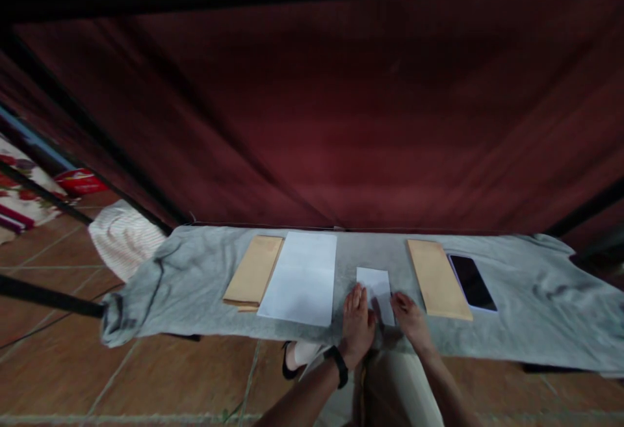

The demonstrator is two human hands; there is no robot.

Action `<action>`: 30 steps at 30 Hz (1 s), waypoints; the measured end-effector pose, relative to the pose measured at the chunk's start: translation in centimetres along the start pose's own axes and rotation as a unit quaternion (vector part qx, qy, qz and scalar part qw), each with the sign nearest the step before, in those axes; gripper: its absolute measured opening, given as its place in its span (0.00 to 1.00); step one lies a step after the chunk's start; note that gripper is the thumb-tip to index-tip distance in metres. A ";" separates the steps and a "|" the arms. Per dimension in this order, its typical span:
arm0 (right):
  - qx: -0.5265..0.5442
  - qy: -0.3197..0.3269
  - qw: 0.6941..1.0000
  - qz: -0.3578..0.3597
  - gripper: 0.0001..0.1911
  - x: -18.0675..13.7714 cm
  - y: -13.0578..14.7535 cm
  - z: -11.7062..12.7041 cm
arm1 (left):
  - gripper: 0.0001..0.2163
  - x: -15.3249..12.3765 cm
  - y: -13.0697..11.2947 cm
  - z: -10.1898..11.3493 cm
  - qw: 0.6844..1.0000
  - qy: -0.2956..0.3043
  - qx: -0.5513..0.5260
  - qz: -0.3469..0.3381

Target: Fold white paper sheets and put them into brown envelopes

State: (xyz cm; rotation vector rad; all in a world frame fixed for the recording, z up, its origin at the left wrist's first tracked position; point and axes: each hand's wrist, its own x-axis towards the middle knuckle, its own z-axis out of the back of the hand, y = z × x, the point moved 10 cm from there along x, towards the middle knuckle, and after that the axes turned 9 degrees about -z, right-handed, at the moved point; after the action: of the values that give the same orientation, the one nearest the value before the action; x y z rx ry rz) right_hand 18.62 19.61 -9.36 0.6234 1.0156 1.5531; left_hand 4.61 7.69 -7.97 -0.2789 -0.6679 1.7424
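Note:
A small white folded sheet of paper [374,279] lies on the grey cloth in front of me. My left hand [356,315] rests on its left side, fingers stretched out flat and a dark band on the wrist. At the paper's right edge, my right hand [408,315] has its fingers curled and pressed together on the edge. Left of my hands is a stack of larger white paper [301,277], beside brown paper envelopes [254,271]. To the right lies another brown envelope or stack of them [439,279].
A phone [472,281] with a dark screen lies right of the brown stack. The grey cloth [546,303] covers a narrow bench or table. Behind it hangs dark red fabric [341,121] on a dark frame. Striped cloth [127,235] hangs at the left, above the tiled floor [195,381].

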 end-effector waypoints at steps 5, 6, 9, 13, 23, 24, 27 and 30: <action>-0.010 0.012 0.999 -0.035 0.18 -0.7 -0.1 -1.0 | 0.32 -0.3 -0.3 -0.4 0.998 -0.013 -0.053 0.001; -0.006 0.022 0.999 -0.031 0.17 -0.7 0.1 -1.2 | 0.32 -0.4 -0.3 -0.4 0.998 -0.017 -0.063 -0.001; 0.004 0.054 0.998 -0.020 0.17 -0.6 0.4 -1.3 | 0.30 0.1 0.8 1.4 0.996 -0.050 -0.074 -0.007; -0.002 0.017 0.999 -0.036 0.18 0.0 -0.8 0.6 | 0.24 1.0 7.4 10.8 0.982 -0.182 -0.013 0.042; -0.089 -0.024 0.995 -0.039 0.22 -1.4 -1.9 1.4 | 0.35 -7.4 27.3 27.6 0.895 -0.198 0.156 0.369; -0.101 -0.028 0.994 -0.038 0.23 -1.5 -1.8 1.4 | 0.33 -7.7 27.7 27.3 0.895 -0.172 0.170 0.374; -0.124 -0.031 0.991 -0.027 0.24 -1.6 -1.8 1.3 | 0.29 -7.8 27.7 27.2 0.894 -0.144 0.208 0.370; -0.122 -0.024 0.992 -0.016 0.24 -1.6 -2.1 1.2 | 0.25 -7.6 27.5 27.8 0.890 -0.150 0.222 0.369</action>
State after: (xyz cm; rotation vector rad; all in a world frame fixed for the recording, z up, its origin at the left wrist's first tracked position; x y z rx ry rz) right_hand 21.03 18.38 -10.33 0.4691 0.7811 1.5973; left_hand -29.80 -11.55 -2.35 0.0836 -0.3665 2.6515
